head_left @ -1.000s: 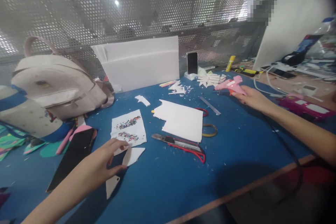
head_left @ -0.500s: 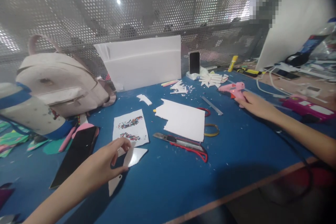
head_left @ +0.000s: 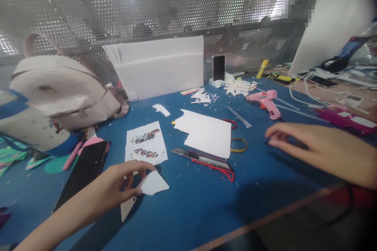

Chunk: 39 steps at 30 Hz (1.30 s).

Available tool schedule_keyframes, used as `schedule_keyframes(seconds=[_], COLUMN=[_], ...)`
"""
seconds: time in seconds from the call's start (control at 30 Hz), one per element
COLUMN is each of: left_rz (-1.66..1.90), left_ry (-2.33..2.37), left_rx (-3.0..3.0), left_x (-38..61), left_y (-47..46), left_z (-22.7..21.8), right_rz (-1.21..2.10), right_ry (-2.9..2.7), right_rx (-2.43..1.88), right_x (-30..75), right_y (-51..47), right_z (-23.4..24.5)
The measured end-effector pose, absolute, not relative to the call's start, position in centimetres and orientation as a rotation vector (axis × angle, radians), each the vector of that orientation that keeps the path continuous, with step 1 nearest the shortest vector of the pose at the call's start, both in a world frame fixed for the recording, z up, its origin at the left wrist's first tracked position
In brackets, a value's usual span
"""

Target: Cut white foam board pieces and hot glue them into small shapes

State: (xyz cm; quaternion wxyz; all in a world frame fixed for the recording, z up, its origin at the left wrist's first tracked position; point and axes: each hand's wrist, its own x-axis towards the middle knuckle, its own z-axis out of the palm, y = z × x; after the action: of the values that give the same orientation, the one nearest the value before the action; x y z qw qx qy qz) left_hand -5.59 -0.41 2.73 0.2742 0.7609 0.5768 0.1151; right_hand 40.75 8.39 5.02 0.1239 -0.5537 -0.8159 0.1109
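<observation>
My left hand point(head_left: 126, 180) pinches a small angular piece of white foam board point(head_left: 154, 183) between thumb and fingers, just above the table. Beneath that wrist lies another pointed white piece point(head_left: 128, 208) with a small hole or dark dot. Behind the hand, a white sheet point(head_left: 159, 141) bears two patches of multicoloured glitter bits point(head_left: 145, 136). My right hand point(head_left: 306, 145) is over the table with fingers curled loosely and a gap between thumb and fingers, nothing in it. Beyond its fingertips a pink hot glue gun point(head_left: 266, 100) rests on the table, apart from the hand.
A larger white board piece point(head_left: 207, 133) lies over scissors point(head_left: 240, 145), with a box cutter point(head_left: 203, 159) in front. A black phone point(head_left: 82, 168), a bottle point(head_left: 32, 125) and a backpack point(head_left: 64, 90) stand left. White scraps point(head_left: 202, 96) and a magenta glue gun point(head_left: 347, 119) lie farther off.
My right hand has let go of the pink glue gun and drawn back toward me. The white piece in my left hand has turned and moved slightly right and nearer.
</observation>
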Motion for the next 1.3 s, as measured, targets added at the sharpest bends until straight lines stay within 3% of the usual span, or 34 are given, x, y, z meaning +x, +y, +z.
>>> schedule_keyframes(seconds=[0.1,0.27,0.4,0.77,1.3], left_rz=[0.296,0.328,0.354,0.354,0.363], left_ry=[1.504,1.465,1.498,1.537,1.477], left_rx=[2.071,2.087,2.061,1.795,1.533], left_x=[-4.6,-3.1,-2.3,-1.0,0.3], left_y=[-0.2,-0.1,-0.2,0.6,0.7], left_z=[3.3,3.1,2.6,2.5,2.6], right_rz=[0.614,0.302,0.114,0.480,1.708], right_ry=[-2.708,-2.885,-2.986,-2.767,-1.853], right_rx=[-1.283,-1.013,-0.994,-1.094,-0.567], right_x=[36.1,29.3,26.8,29.0,29.6], right_y=[7.0,6.9,6.4,8.7,9.0], right_z=[5.6,4.0,2.9,3.4,4.5])
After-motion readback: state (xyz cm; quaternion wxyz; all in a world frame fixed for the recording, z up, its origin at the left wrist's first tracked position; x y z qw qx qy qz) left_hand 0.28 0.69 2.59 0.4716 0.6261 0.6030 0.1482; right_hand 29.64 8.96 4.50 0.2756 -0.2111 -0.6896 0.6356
